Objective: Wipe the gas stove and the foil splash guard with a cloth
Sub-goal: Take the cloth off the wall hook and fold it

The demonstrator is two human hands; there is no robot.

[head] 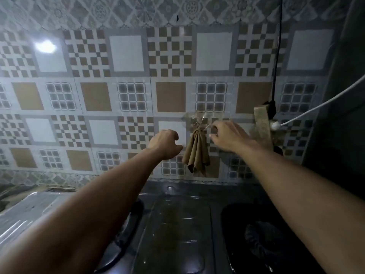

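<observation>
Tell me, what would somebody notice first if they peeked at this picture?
Two bare arms reach up the middle toward a brown cloth hanging from a clear hook on the patterned tile wall. The left hand is beside the cloth, and the right hand is up near the hook. Below them, the dark, shiny gas stove fills the bottom of the view.

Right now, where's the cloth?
Head view, centre-right: the brown cloth hangs from a clear hook on the tiled wall, above the stove, between the left hand and the right hand.
</observation>
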